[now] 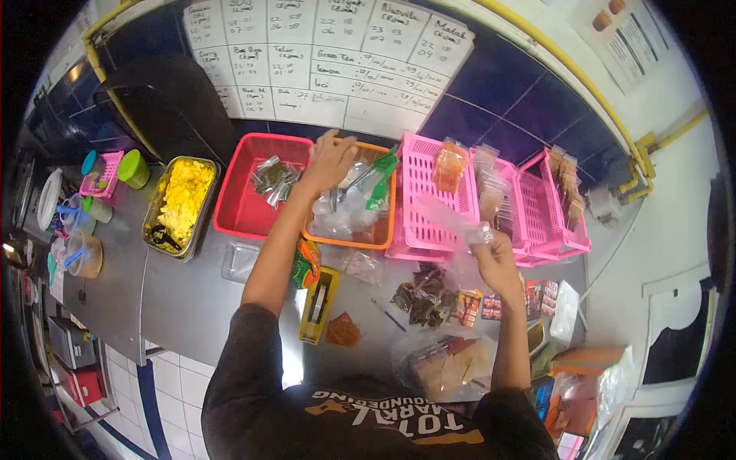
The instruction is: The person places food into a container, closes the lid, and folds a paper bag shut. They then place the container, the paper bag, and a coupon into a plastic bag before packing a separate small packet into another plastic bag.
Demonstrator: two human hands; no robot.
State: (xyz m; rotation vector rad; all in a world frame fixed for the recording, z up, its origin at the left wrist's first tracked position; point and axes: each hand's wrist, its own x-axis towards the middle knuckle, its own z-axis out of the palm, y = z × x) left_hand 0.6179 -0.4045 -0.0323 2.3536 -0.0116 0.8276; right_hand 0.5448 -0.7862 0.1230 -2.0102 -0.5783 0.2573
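The clear bag [452,218] hangs up and to the left from the right hand [494,257], its long axis slanting toward the pink basket [429,207]; the fingers are pinched together on its lower corner, above the grey counter [184,291]. The left hand [330,161] is farther off, reaching into the orange basket [387,230], where small clear packets [337,218] lie. Its fingers curl down among them, but whether they are clamped on one I cannot tell. So the bag is nearer the right hand, and the packets lie directly under the left.

Just left of that basket sits a red basket [238,207] with a few dark packets, then a metal tray [157,207] of yellow food. Below the right hand lies a heap of dark sachets [425,295]. 2 more pink baskets [552,222] stand to the right.
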